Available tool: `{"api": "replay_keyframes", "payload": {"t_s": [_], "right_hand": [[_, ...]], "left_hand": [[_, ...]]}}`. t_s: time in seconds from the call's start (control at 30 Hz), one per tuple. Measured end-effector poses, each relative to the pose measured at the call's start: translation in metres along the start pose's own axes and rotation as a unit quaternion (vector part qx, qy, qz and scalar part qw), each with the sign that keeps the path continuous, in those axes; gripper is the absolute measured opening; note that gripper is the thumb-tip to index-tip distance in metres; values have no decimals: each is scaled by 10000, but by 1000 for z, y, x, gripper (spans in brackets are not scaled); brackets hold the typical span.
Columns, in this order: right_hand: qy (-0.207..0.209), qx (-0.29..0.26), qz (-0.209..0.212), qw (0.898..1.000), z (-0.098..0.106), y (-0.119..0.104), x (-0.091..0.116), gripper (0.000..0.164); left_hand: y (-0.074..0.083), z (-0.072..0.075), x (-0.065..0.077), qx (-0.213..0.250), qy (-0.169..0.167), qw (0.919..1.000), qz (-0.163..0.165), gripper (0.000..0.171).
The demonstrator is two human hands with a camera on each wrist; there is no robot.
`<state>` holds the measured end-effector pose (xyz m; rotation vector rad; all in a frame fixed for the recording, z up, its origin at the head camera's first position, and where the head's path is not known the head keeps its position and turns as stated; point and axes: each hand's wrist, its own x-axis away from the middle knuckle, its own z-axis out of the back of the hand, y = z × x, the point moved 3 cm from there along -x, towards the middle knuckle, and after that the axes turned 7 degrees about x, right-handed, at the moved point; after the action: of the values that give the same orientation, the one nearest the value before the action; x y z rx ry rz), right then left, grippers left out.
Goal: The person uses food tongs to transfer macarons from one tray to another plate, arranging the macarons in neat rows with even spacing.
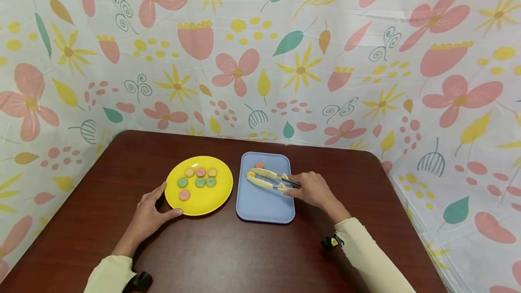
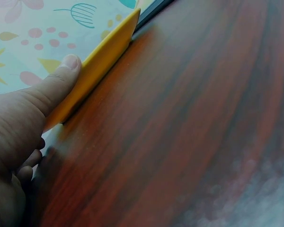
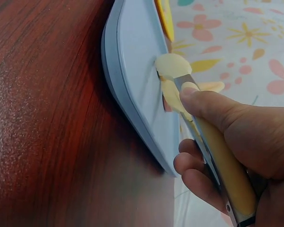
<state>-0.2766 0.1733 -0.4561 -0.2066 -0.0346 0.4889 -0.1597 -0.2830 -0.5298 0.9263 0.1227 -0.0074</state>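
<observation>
My left hand (image 1: 145, 215) holds the rim of a yellow plate (image 1: 220, 193) from the left. Its thumb (image 2: 61, 78) lies over the plate's near edge. On that plate sit several small round macaron-like pieces, such as a pink one (image 1: 184, 195) and a green one (image 1: 182, 182). My right hand (image 1: 312, 188) grips yellow-handled tongs (image 3: 222, 165) with pale cream tips over a blue tray (image 1: 264, 209). A yellow macaron-like piece (image 1: 251, 174) is at the tips; whether they pinch it I cannot tell. Just beyond it on the tray lies a pink one (image 1: 259, 165).
Plate and tray stand side by side on a dark brown wooden table (image 1: 195, 252), a narrow gap between them. A flower-patterned cloth (image 1: 252, 116) hangs behind the table's far edge and along both sides.
</observation>
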Motion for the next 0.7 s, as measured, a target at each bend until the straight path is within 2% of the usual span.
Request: {"api": "replay_keyframes", "payload": {"t_s": [0.3, 0.7], "right_hand": [[189, 56, 115, 9997, 9, 0, 5, 58], [339, -71, 327, 9989, 42, -18, 7, 57]], "left_hand": [[1, 0, 1, 39, -35, 10000, 14, 112], [1, 0, 1, 44, -22, 10000, 22, 112]]}}
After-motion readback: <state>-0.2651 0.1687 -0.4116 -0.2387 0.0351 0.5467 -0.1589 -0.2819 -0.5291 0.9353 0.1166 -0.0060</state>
